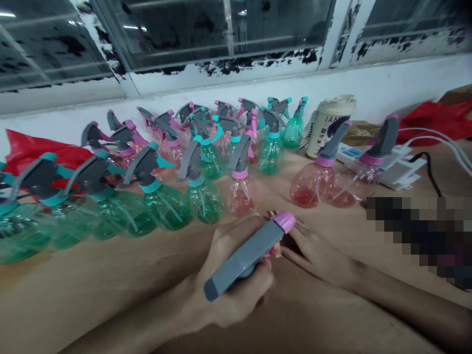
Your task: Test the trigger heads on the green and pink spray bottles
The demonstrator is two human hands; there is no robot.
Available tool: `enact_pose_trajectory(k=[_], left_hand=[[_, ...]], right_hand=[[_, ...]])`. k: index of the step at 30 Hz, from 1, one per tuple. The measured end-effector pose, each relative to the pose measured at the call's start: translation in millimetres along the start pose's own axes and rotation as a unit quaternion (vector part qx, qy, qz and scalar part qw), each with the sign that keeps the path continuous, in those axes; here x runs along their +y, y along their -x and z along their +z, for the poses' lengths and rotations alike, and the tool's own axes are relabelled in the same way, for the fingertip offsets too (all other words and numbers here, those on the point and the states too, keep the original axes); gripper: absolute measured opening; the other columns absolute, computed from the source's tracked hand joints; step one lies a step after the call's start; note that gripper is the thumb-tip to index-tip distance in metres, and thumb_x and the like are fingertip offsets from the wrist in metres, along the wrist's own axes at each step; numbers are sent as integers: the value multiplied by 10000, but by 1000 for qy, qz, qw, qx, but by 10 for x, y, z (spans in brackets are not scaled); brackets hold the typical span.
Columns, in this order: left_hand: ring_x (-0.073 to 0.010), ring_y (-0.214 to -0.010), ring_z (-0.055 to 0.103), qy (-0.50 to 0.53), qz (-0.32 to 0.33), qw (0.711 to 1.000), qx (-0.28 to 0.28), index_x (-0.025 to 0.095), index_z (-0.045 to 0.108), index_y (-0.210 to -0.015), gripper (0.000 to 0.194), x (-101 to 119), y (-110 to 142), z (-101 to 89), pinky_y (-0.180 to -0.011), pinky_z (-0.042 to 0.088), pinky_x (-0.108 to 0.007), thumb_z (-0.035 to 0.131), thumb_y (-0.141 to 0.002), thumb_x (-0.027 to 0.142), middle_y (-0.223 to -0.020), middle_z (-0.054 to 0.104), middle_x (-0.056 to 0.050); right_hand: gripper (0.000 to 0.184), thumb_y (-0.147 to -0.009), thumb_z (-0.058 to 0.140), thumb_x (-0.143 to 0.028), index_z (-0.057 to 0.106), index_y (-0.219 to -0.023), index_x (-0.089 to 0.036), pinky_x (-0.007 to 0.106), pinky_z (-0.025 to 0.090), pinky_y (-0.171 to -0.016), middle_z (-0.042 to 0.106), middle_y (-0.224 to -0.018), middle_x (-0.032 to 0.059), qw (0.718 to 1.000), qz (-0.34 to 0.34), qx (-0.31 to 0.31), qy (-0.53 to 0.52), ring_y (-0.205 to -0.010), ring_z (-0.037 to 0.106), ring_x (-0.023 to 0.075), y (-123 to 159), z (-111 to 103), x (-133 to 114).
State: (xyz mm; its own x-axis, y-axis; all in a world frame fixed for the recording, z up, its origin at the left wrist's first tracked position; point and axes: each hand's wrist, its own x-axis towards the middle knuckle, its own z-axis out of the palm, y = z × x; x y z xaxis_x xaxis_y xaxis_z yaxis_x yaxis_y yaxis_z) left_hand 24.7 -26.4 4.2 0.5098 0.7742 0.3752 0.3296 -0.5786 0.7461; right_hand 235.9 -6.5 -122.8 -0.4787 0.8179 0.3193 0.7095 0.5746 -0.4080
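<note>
My left hand (236,280) is closed around a grey trigger spray head (243,258) with a pink nozzle, tilted up to the right. Whatever lies below the spray head is hidden by that hand. My right hand (320,250) is just behind and to the right of the nozzle. Its thumb and fingers stretch leftward and apart, with some fingertips covered by the nozzle. Beyond my hands, a clear spray bottle (241,194) with a pink collar and reddish bottom stands beside a green spray bottle (204,199) with a teal collar.
Several green and pink spray bottles crowd the left and back of the table (147,275). Two pink-collared bottles (313,184) stand at right, near a paper cup (326,128) and a white power strip (400,172) with cables. Red plastic (437,120) lies beyond, below the windows.
</note>
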Motion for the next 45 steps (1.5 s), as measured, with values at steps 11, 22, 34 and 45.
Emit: enact_pose_trajectory(k=[11,22,34,45], left_hand=[[-144,-611,585,-2,8,1000,-17,208,558,-756,226,18,-55,21,-617,506,-260,453,-608,73,-706,600,16],[-119,-605,589,53,-14,998,-6,230,590,-966,449,8,-28,44,-623,517,-238,452,-588,33,-752,600,30],[-144,-585,557,35,-34,999,14,227,545,-779,273,27,-3,36,-585,499,-265,461,-584,55,-673,576,34],[-139,-563,607,16,-63,998,4,238,513,-880,149,39,16,15,-633,532,-268,476,-761,156,-623,595,46]], right_hand=[[501,-915,419,-429,357,-1343,-177,505,378,-1019,486,-1337,151,999,6,-23,-41,-1276,404,276,-2,-41,-1],[461,-922,393,-438,409,-1307,-184,512,396,-992,568,-1224,144,998,4,-41,-56,-1164,515,265,-22,-100,-22],[521,-898,453,-443,360,-1347,-196,507,373,-1028,494,-1335,136,998,-4,-36,-45,-1268,419,274,-29,-97,5],[533,-901,443,-451,363,-1350,-174,485,337,-1064,442,-1390,131,999,-9,-44,-25,-1317,349,253,-33,-114,0]])
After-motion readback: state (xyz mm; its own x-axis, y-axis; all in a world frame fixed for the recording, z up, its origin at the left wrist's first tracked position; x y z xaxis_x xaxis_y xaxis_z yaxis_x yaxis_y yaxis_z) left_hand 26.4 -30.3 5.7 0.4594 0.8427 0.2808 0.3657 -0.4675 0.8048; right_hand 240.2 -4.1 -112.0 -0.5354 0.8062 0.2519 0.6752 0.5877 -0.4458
